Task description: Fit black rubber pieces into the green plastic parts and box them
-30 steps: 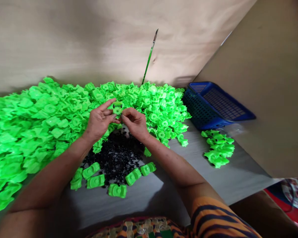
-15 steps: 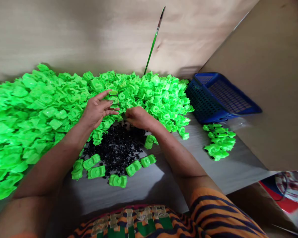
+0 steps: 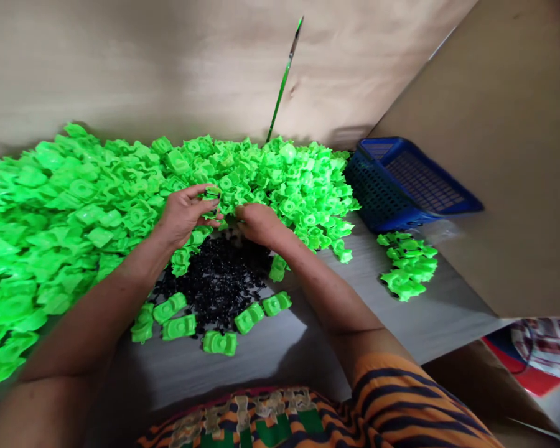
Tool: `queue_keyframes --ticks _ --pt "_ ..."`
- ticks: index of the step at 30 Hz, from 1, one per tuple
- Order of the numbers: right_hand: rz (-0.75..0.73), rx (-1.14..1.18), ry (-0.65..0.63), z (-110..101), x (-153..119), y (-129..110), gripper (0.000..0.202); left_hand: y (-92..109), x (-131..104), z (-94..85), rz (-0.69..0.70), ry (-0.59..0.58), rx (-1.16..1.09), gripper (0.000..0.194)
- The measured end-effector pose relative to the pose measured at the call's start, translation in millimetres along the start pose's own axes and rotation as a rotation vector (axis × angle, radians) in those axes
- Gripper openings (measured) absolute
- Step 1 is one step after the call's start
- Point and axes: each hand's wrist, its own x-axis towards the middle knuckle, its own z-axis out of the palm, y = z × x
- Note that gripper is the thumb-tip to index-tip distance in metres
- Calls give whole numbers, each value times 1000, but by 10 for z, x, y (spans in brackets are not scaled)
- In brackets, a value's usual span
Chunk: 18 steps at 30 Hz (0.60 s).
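Note:
My left hand (image 3: 181, 216) pinches a small green plastic toy car (image 3: 213, 191) with a dark bar across its underside, partly covered by the fingers. Close on its right, my right hand (image 3: 260, 223) has its fingers curled together, and what they hold is hidden. Beneath both hands spreads a heap of black wheel-and-axle pieces (image 3: 219, 280). Several green car bodies lie around that heap, among them one at the front (image 3: 219, 342) and another at the right (image 3: 277, 303).
A large pile of green car bodies (image 3: 88, 218) runs along the back wall. To the right are a blue basket (image 3: 392, 214) and a small group of green cars (image 3: 408, 264) on the grey table (image 3: 354, 305). A thin green stick (image 3: 282, 87) leans on the wall.
My left hand has turned and dropped slightly, so the toy car shows less of its underside. My right hand stays nearly in place. The whole view has shifted a little.

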Motion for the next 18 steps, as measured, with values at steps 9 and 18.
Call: queue_keyframes --ticks 9,18 --pt "-113 -59 -44 174 59 -85 38 16 -12 8 38 -35 -5 51" --pt "-162 -69 -36 269 90 -195 41 -108 48 -36 59 -119 360 45"
